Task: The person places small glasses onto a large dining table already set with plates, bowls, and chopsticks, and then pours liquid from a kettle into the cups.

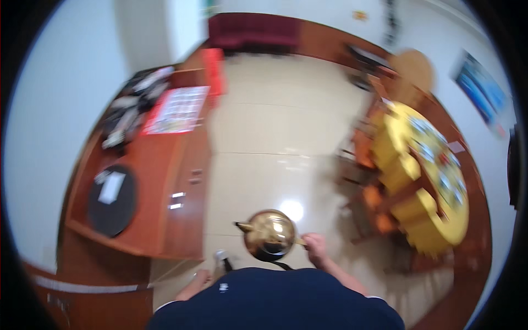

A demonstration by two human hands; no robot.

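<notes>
A shiny gold-coloured metal kettle (270, 235) is held out in front of my body, over the tiled floor. Its spout points left, and its handle (300, 241) sticks out to the right. My right hand (315, 248) is closed around that handle. Low on the left, my left hand (202, 279) hangs beside my body, partly cut off by my dark blue shirt (272, 301). Its fingers are too small and blurred to make out, and I see nothing held there. One shoe (221, 256) shows on the floor below the spout side.
Along the left runs a reddish-brown wooden cabinet (152, 165) bearing a dark round mat (113, 202), a red-edged printed sheet (177, 109) and blurred clutter (132, 103). To the right stands a yellow-clothed round table (453, 220) with dishes, orange-seated chairs (373, 200) beside it. Pale tiles (264, 128) stretch ahead.
</notes>
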